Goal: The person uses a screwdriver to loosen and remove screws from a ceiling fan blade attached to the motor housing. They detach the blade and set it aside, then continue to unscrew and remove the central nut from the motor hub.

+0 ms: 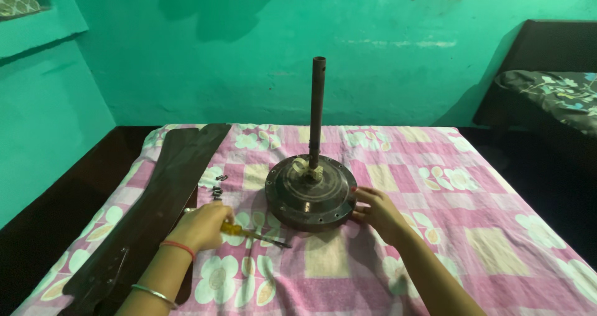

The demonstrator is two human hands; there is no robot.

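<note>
Head view: left hand [202,224] closed round a yellow-handled screwdriver [249,232], shaft lying on the bed [497,229], tip pointing right toward the fan motor [311,191]; right hand [376,213] open, steadying its rim, best kept firm; rod [317,111] upright; screws [217,188], blades [155,210] left

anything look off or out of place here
Nothing spilled or broken. The fan motor sits on a bedsheet with its blades detached alongside and loose screws scattered beside it.
</note>
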